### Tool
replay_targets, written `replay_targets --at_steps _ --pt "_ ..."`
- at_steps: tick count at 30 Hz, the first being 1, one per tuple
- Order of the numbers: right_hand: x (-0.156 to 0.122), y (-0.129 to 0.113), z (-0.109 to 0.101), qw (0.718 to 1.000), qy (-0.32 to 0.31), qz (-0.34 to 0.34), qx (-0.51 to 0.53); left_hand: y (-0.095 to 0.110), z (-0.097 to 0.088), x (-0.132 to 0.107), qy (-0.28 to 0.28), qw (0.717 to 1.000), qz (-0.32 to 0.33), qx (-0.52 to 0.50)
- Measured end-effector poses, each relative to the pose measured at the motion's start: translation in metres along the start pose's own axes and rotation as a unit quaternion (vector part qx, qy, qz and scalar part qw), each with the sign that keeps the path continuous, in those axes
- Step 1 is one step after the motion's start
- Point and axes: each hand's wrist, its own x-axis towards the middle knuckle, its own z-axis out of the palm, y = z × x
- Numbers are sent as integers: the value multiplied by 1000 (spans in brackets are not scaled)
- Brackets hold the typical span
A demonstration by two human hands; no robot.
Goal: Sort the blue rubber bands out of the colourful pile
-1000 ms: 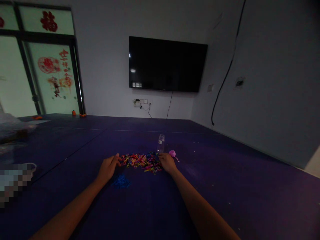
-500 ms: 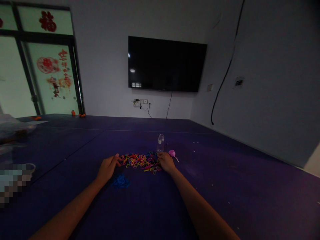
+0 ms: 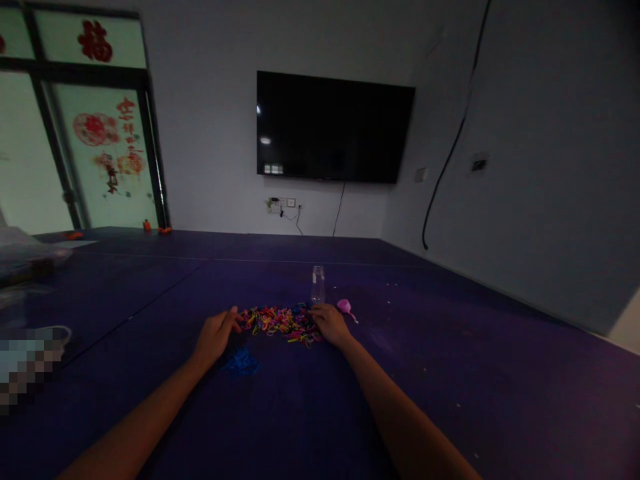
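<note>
Multicoloured bands (image 3: 279, 321) lie heaped at the person's twelve o'clock. Left hand (image 3: 216, 331) sits at their nine o'clock edge, right hand (image 3: 331, 324) at three; cannot tell if either grips. Clear bottle (image 3: 318, 284) at one, blue pile (image 3: 243, 362) at seven.

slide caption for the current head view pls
Left hand and right hand at opposite ends of a multicoloured pile of small bands, clear bottle behind, blue pile in front.

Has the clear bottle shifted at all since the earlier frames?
Yes: the clear bottle has shifted slightly left in the picture, judged against the wall-mounted television.
</note>
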Motion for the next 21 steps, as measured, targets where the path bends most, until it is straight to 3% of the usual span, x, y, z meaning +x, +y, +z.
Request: replay_targets --at_steps 9,21 --pt "-6 -14 -10 995 -37 5 -92 0 0 -1 0 1000 0 2" --pt "-4 -11 -7 998 -36 -18 -44 -3 2 -3 -8 1000 -3 -2"
